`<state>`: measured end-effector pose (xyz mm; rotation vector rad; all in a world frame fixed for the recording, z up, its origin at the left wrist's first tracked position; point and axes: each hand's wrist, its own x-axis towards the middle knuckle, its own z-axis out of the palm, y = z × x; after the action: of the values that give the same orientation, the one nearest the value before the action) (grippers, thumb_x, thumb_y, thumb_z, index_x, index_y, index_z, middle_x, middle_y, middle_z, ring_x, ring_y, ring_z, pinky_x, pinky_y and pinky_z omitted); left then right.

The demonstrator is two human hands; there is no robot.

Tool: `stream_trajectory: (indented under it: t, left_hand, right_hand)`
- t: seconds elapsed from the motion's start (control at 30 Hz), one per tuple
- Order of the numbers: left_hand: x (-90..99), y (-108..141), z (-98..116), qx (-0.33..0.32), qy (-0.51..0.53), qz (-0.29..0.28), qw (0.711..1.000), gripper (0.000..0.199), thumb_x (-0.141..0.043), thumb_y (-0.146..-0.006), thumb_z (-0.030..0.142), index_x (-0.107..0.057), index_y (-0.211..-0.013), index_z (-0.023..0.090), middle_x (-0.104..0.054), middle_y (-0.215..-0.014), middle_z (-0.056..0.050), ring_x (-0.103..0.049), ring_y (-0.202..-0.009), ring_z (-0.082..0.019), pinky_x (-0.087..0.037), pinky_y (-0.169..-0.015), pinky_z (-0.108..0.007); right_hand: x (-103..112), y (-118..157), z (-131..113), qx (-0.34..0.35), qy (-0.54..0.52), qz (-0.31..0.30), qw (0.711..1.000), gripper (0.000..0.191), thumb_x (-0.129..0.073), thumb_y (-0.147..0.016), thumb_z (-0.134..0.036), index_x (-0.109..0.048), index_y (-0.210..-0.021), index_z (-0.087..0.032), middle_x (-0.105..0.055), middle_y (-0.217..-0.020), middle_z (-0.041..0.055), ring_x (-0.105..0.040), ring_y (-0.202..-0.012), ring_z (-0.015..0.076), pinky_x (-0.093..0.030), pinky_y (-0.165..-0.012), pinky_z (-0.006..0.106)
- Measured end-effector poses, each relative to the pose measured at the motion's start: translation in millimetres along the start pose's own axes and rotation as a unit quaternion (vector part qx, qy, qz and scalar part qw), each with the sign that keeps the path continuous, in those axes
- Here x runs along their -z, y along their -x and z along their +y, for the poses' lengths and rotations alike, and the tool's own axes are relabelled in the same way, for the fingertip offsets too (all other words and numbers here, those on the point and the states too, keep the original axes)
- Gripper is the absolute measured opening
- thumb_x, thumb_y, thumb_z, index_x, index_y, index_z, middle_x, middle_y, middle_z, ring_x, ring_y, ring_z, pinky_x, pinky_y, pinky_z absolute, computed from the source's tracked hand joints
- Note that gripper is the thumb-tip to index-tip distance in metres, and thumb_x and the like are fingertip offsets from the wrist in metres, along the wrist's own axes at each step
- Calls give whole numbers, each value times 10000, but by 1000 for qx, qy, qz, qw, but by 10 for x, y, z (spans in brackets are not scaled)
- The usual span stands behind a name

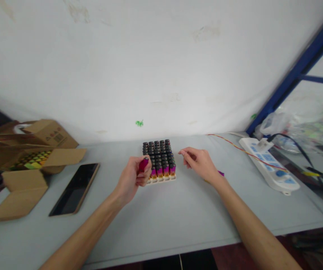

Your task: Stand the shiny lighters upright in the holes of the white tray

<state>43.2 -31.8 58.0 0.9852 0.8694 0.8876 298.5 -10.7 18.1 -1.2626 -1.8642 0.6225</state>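
My left hand (135,173) is closed around a short magenta tube (143,164) with a dark end, held upright beside the front left of the rack. A pale rack (163,180) holds rows of small purple-and-yellow tubes (165,170) with black tops, standing upright. To the right of the rack, my right hand (196,160) hovers above the table, fingers loosely bent and apart, with nothing visible in them. Under my right wrist lies another purple-and-yellow tube (221,173), mostly hidden by the arm.
At left, an open cardboard box (57,137) contains several yellow-green pieces, and a phone (75,189) lies beside it. A white power strip (268,165) with a plug and cables stands at right, a red-yellow wire (234,143) crossing it. Plastic bags (288,125) sit beyond the blue frame.
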Motion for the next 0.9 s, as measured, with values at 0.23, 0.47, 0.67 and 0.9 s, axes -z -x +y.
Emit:
stream_trajectory:
  t: [0.23, 0.47, 0.67, 0.9]
  left_hand:
    - [-9, 14, 13, -18, 2, -8, 1000, 415, -526, -940, 526, -469, -699, 193, -264, -540, 88, -179, -447, -66, -197, -418, -171]
    - [50, 52, 143, -157, -123, -33, 979, 315, -600, -986, 491, -647, -1007, 180, -628, -718, -11, -544, -560, -136, -453, -501, -242]
    - [180, 97, 328, -254, -364, -6, 896, 237, -725, -911, 397, -819, -971, 188, -711, -1002, -83, -651, -896, -182, -534, -775, -261]
    - [384, 151, 412, -206, -577, -32, 790, 287, -768, -864, 480, -806, -978, 219, -749, -790, -5, -631, -684, -149, -495, -658, -253]
  right_hand:
    - [9, 1, -33, -3, 11, 2, 1000, 339, -488, -1062, -427, -720, -976, -195, -706, -658, -10, -640, -537, 138, -476, -621, 260]
    - [13, -7, 14, 5, 8, 2, 1000, 314, -498, -1062, -402, -727, -995, -196, -718, -681, -12, -641, -542, 128, -479, -625, 248]
    - [44, -10, -17, -9, 3, -1, 1000, 339, -568, -1027, -424, -724, -832, -196, -729, -634, -14, -646, -505, 118, -481, -600, 227]
    - [71, 13, -32, -50, 29, 54, 997, 471, -594, -1006, -493, -633, -638, -202, -620, -466, -48, -556, -365, 100, -494, -575, 232]
